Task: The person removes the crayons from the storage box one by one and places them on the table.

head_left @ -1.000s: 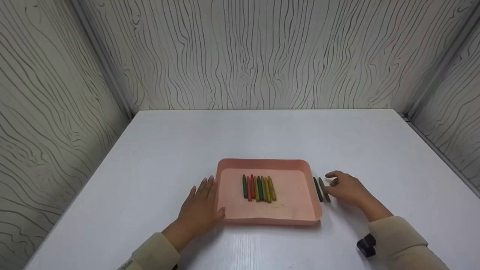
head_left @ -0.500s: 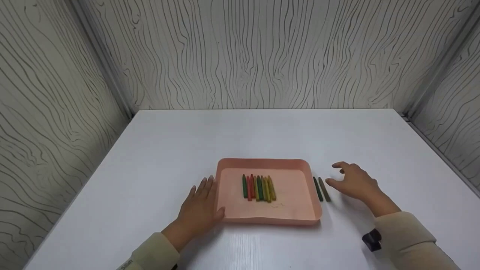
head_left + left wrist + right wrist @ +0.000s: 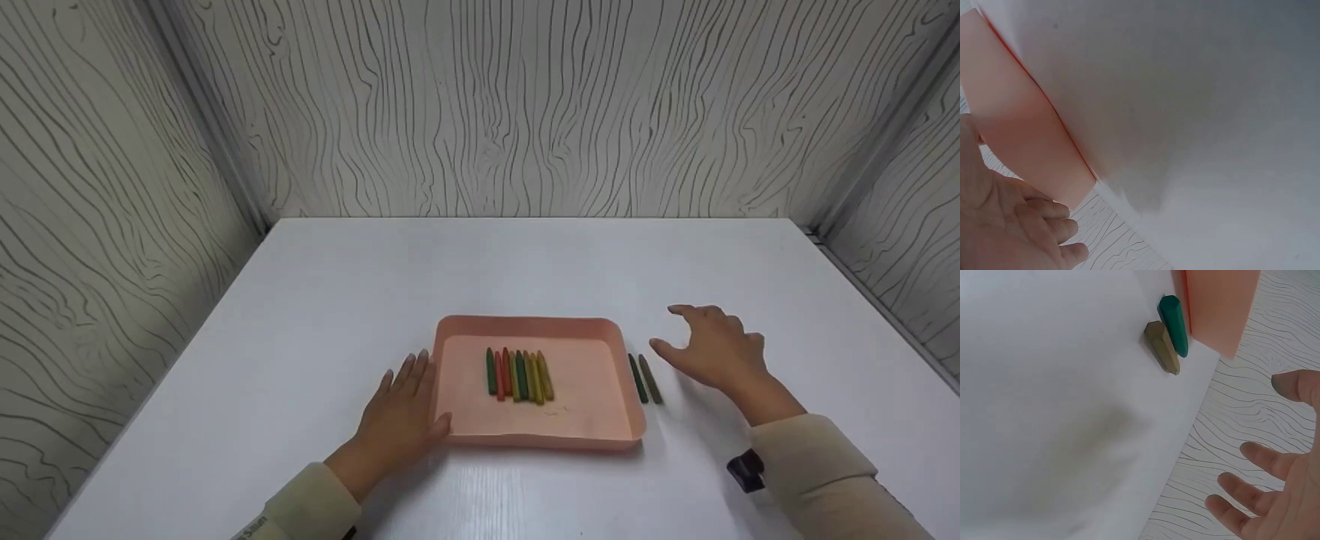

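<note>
A shallow pink tray [image 3: 592, 420] lies on the white table, with several red, green and yellowish crayons [image 3: 521, 375] side by side in it. Against the tray's left wall rests my left hand [image 3: 401, 412], its fingers straight and its thumb at the near rim. Two more crayons lie on the table just right of the tray: a dark green crayon [image 3: 638, 379] and an olive-brown crayon [image 3: 651, 379]. My right hand [image 3: 716, 349] hovers to the right of this pair with fingers spread and nothing in them. The right wrist view shows the green crayon [image 3: 1174, 325] closest to the tray wall.
The white table [image 3: 337, 285] reaches back to a wood-grain patterned wall [image 3: 487, 112], with similar panels at both sides. A few small crumbs [image 3: 556, 411] lie on the tray floor. A dark strap device [image 3: 746, 471] sits at the right sleeve.
My right hand has drawn away from the olive-brown crayon, up and to the right, and its fingers have spread. The left hand, tray and crayons have stayed in place.
</note>
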A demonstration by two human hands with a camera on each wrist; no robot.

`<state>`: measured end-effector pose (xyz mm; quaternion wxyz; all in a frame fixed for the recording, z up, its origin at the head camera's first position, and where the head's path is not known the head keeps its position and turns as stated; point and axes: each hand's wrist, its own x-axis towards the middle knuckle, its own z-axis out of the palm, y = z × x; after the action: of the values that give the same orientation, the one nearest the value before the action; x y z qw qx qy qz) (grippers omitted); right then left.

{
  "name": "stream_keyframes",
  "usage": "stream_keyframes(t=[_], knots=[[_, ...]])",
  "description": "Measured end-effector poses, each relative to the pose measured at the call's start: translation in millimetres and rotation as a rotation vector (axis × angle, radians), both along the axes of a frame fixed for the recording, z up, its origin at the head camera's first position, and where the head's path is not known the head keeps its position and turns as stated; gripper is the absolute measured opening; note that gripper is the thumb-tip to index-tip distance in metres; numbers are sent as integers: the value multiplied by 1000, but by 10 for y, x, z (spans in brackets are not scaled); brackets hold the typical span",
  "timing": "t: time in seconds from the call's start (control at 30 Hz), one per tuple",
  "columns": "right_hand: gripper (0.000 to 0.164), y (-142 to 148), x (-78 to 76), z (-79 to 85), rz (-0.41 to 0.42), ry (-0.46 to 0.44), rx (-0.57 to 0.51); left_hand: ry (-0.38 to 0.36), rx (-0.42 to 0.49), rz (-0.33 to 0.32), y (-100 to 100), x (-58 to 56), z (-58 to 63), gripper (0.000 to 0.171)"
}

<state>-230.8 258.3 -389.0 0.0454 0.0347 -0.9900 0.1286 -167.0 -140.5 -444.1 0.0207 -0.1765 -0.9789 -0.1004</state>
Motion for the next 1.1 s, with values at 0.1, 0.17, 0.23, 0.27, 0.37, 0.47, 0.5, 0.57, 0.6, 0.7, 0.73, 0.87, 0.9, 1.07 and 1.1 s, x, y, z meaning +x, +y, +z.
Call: stream_keyframes(t=[0.1, 0.17, 0.23, 0.27, 0.37, 0.47, 0.5, 0.57, 0.6, 0.7, 0.73, 0.87, 0.9, 1.07, 1.1], knots=[[70, -41, -3, 46, 3, 22, 2, -4, 4, 3, -1, -5, -10, 75], [69, -74, -6, 77, 7, 38, 2, -11, 4, 8, -2, -6, -11, 75], [69, -110, -12, 107, 12, 53, 5, -21, 8, 12, -1, -5, -11, 76], [69, -128, -15, 119, 15, 60, 4, -25, 10, 13, 1, -6, -8, 76], [68, -182, -25, 154, 30, 71, -3, -31, 17, 16, 5, 2, 9, 76], [67, -245, -35, 182, 46, 80, -15, -26, 18, 16, 10, 11, 23, 76], [67, -268, -37, 189, 51, 84, -19, -24, 17, 18, 12, 13, 28, 76], [67, -319, -41, 200, 59, 92, -22, -24, 11, 19, 14, 8, 24, 76], [67, -345, -42, 202, 63, 93, -24, -25, 12, 18, 15, 8, 20, 76], [67, -424, -47, 201, 77, 97, -25, -30, 18, 22, 14, 7, 6, 77], [67, -450, -48, 197, 82, 98, -22, -31, 22, 22, 13, 8, 0, 77], [64, -547, -52, 169, 102, 104, -22, -30, 30, 19, 10, 12, -9, 76], [63, -570, -52, 161, 106, 107, -26, -29, 30, 18, 9, 12, -11, 76], [61, -677, -41, 99, 124, 109, -47, -25, 23, 15, 8, 4, -17, 75], [62, -698, -41, 84, 129, 110, -47, -23, 22, 14, 9, 1, -18, 75]])
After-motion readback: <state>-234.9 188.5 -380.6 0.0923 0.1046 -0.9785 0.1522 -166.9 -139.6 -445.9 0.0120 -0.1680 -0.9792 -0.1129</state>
